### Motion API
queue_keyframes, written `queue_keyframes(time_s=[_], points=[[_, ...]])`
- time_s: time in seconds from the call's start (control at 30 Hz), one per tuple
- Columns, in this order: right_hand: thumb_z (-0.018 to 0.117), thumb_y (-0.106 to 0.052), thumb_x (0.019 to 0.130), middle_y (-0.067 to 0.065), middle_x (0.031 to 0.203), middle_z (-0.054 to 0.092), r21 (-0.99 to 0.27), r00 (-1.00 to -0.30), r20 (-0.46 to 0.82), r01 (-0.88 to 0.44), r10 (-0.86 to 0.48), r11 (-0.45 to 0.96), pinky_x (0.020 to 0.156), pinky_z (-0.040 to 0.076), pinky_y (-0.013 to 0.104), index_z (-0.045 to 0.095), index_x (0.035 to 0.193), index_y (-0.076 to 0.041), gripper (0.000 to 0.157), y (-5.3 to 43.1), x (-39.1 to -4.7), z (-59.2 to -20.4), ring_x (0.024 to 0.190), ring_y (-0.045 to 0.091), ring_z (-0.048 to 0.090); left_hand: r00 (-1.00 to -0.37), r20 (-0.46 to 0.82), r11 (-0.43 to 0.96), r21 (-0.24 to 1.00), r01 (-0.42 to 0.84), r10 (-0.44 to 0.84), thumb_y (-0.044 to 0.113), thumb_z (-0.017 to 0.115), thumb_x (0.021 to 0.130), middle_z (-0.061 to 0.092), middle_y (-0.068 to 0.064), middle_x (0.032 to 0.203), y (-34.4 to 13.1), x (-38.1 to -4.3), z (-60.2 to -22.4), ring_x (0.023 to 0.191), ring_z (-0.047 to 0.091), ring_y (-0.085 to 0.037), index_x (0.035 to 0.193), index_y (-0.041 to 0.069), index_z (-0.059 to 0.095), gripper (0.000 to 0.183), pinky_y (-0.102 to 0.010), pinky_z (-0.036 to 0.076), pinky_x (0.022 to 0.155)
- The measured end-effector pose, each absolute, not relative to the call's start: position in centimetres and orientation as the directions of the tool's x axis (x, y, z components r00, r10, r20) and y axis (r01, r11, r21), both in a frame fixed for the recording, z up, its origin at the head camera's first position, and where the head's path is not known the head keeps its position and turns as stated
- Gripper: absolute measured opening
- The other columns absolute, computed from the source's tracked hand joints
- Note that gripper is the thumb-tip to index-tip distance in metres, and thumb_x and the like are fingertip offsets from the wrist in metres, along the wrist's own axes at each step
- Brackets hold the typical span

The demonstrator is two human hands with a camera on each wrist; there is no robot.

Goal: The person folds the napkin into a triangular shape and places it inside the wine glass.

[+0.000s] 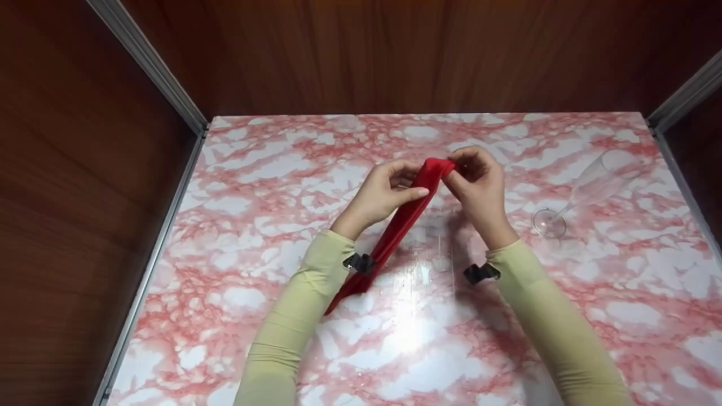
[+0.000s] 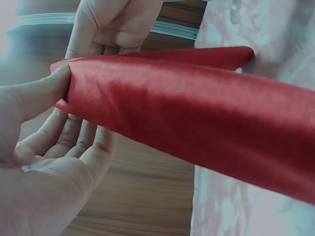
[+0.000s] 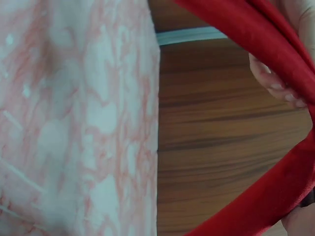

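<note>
A long folded strip of shiny red cloth (image 1: 401,223) slants down from both hands, its lower end trailing behind the left wrist toward the table. My left hand (image 1: 379,193) pinches it near the top, thumb on the near face and fingers behind. At the peak of the strip, my right hand (image 1: 478,183) grips the bent-over end between thumb and fingers. From the left wrist, the cloth (image 2: 187,113) shows a broad smooth face, with a second narrower length behind it. In the right wrist view the cloth (image 3: 266,189) spreads into two lengths, and only parts of the hands show.
A clear stemmed flute glass (image 1: 598,183) stands on its round foot to the right of my right hand. The pink-and-white marbled table (image 1: 242,338) ends at a brown wood-look panel (image 1: 395,56) behind, with metal-framed panels at the sides.
</note>
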State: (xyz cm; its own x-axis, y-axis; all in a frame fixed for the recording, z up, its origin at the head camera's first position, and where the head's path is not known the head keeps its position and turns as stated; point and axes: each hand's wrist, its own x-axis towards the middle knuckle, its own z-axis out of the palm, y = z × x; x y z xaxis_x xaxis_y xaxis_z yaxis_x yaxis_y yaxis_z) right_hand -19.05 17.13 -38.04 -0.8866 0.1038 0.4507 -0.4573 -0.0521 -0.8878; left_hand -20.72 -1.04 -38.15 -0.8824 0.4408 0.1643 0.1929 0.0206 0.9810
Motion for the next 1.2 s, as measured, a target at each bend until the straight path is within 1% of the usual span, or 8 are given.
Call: queue_keyframes(time_s=[0.1, 0.27, 0.37, 0.5, 0.7, 0.87, 1.03, 1.2], points=[[0.064, 0.016, 0.080, 0.010, 0.085, 0.063, -0.880, -0.879, 0.463, -0.471, 0.116, -0.059, 0.070, 0.049, 0.024, 0.058, 0.095, 0.017, 0.016, 16.9, -19.0, -37.3, 0.076, 0.018, 0.057, -0.884, 0.189, -0.019, 0.979, 0.201, 0.428, 0.000, 0.073, 0.082, 0.064, -0.015, 0.105, -1.0, -20.5, -37.5, 0.091, 0.062, -0.023, 0.116, -0.008, 0.060, 0.037, -0.031, 0.050, 0.085], [0.065, 0.013, 0.081, 0.012, 0.090, 0.065, -0.826, -0.820, 0.562, -0.552, 0.103, 0.114, 0.085, 0.050, 0.028, 0.061, 0.092, 0.014, 0.012, 16.9, -18.8, -35.9, 0.091, 0.019, 0.061, -0.897, 0.227, -0.059, 0.973, 0.222, 0.378, -0.004, 0.072, 0.081, 0.064, -0.017, 0.103, -0.8, -19.3, -35.4, 0.091, 0.061, -0.022, 0.115, -0.011, 0.058, 0.037, -0.032, 0.050, 0.084], [0.064, 0.010, 0.083, 0.014, 0.092, 0.066, -0.782, -0.788, 0.611, -0.585, 0.077, 0.216, 0.086, 0.050, 0.030, 0.062, 0.093, 0.013, 0.010, 16.9, -18.4, -35.1, 0.090, 0.017, 0.062, -0.906, 0.256, -0.081, 0.967, 0.243, 0.339, -0.005, 0.072, 0.081, 0.065, -0.016, 0.101, -0.6, -18.3, -34.1, 0.089, 0.061, -0.020, 0.113, -0.011, 0.059, 0.034, -0.034, 0.051, 0.083], [0.065, 0.010, 0.084, 0.014, 0.092, 0.067, -0.765, -0.781, 0.622, -0.592, 0.050, 0.254, 0.087, 0.050, 0.033, 0.062, 0.096, 0.014, 0.013, 16.8, -18.0, -34.3, 0.087, 0.019, 0.063, -0.907, 0.314, -0.139, 0.948, 0.285, 0.282, -0.003, 0.074, 0.080, 0.066, -0.013, 0.098, -0.1, -18.4, -34.4, 0.088, 0.062, -0.017, 0.110, -0.008, 0.061, 0.033, -0.033, 0.052, 0.081], [0.067, 0.008, 0.084, 0.014, 0.097, 0.066, -0.731, -0.758, 0.650, -0.642, -0.050, 0.232, 0.089, 0.049, 0.034, 0.061, 0.108, 0.009, 0.025, 17.6, -18.6, -34.9, 0.091, 0.019, 0.063, -0.899, 0.389, -0.215, 0.913, 0.347, 0.200, -0.006, 0.074, 0.079, 0.067, -0.012, 0.094, 0.6, -18.5, -34.6, 0.085, 0.062, -0.019, 0.108, -0.009, 0.062, 0.032, -0.034, 0.053, 0.078], [0.065, 0.004, 0.087, 0.012, 0.101, 0.062, -0.785, -0.796, 0.592, -0.605, -0.125, 0.134, 0.088, 0.051, 0.034, 0.059, 0.114, 0.001, 0.028, 18.3, -19.1, -35.2, 0.093, 0.026, 0.063, -0.890, 0.424, -0.251, 0.891, 0.378, 0.165, -0.009, 0.072, 0.079, 0.067, -0.014, 0.095, 0.5, -17.4, -33.4, 0.084, 0.063, -0.020, 0.108, -0.011, 0.060, 0.032, -0.039, 0.054, 0.079], [0.065, 0.002, 0.087, 0.012, 0.104, 0.061, -0.813, -0.822, 0.554, -0.568, -0.130, 0.124, 0.078, 0.055, 0.031, 0.057, 0.114, 0.000, 0.028, 18.3, -18.8, -34.7, 0.091, 0.026, 0.065, -0.888, 0.444, -0.306, 0.867, 0.393, 0.119, -0.007, 0.074, 0.079, 0.068, -0.013, 0.094, 1.1, -18.0, -34.3, 0.084, 0.064, -0.022, 0.112, -0.008, 0.060, 0.036, -0.043, 0.053, 0.078], [0.066, 0.001, 0.087, 0.013, 0.102, 0.063, -0.823, -0.833, 0.540, -0.553, -0.121, 0.131, 0.077, 0.055, 0.030, 0.057, 0.115, -0.001, 0.030, 18.1, -18.5, -34.5, 0.088, 0.025, 0.064, -0.878, 0.472, -0.320, 0.845, 0.427, 0.074, -0.004, 0.076, 0.078, 0.067, -0.012, 0.093, 1.5, -18.3, -34.6, 0.085, 0.064, -0.024, 0.114, -0.006, 0.061, 0.039, -0.044, 0.053, 0.077]])
